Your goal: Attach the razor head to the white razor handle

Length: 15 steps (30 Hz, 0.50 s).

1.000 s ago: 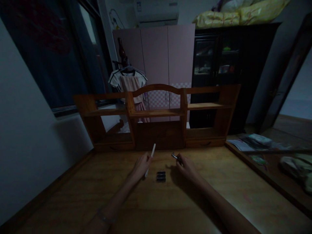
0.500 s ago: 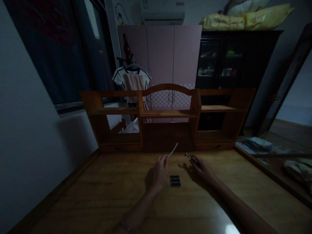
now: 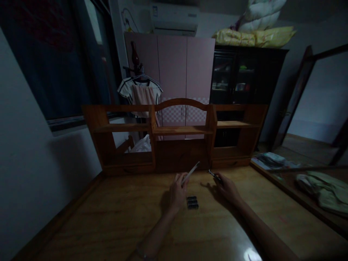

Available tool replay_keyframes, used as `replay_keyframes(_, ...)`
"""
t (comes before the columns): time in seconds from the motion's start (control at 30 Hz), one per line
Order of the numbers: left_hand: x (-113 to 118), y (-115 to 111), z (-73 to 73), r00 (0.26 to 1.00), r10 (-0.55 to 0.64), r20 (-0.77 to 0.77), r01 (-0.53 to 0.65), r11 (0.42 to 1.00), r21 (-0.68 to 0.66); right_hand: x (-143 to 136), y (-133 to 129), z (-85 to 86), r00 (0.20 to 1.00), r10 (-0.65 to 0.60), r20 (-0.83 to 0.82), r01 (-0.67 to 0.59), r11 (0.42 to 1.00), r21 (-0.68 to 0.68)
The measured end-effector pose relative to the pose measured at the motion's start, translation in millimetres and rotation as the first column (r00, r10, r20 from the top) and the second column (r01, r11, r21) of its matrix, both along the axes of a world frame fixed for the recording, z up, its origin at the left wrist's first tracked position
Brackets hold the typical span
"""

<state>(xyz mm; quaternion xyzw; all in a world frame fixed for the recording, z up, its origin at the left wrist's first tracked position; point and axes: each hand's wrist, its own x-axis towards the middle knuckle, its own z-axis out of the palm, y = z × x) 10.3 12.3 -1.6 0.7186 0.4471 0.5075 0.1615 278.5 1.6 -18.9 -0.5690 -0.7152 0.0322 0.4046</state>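
Note:
My left hand (image 3: pixel 178 190) is closed on a thin, pale flat strip (image 3: pixel 191 172), which points up and to the right and has a darker tip. My right hand (image 3: pixel 226 186) grips a slim black-and-silver handle (image 3: pixel 215 176) that looks like a razor handle. Its shiny narrow end points left, toward the strip, and the two stay apart. Three small black blocks (image 3: pixel 192 202) lie in a stacked row on the wooden table (image 3: pixel 130 217), between and below my hands. Dim light hides their finer detail.
A wooden shelf unit (image 3: pixel 181 130) stands along the table's far edge. To the left is a white wall (image 3: pixel 24 152). Beyond the right edge, a pale green cloth (image 3: pixel 326 190) lies on a lower surface. Pink cabinets (image 3: pixel 172 65) stand behind.
The strip in my left hand has turned and shows a broader face. My right hand keeps its hold on the handle, with little movement. The view has shifted slightly to the right.

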Motion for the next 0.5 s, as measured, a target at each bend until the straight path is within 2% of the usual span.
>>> replay_keyframes(0.17, -4, 0, 1.9, 0.999, 0.025, -0.048, -0.025, 1.000, 0.003, -2, -7, 6.2, 0.999, 0.038, -0.039, -0.038, 0.999, -0.011)
replay_keyframes(0.23, -5, 2, 0.4, 0.998, -0.006, -0.067, 0.002, 0.999, -0.051, -5, -8, 8.7, 0.998, 0.052, -0.043, -0.054, 0.998, -0.028)
replay_keyframes(0.37, -6, 7, -3.0, 0.992, -0.121, -0.042, 0.106, 0.961, -0.254, -10, -9, 12.0, 0.995, 0.087, -0.051, -0.091, 0.994, -0.066)
replay_keyframes(0.5, -4, 9, -3.9, 0.962, -0.244, 0.126, 0.269, 0.931, -0.248, -11, -12, 13.7, 0.988, 0.146, -0.046, -0.149, 0.986, -0.076)
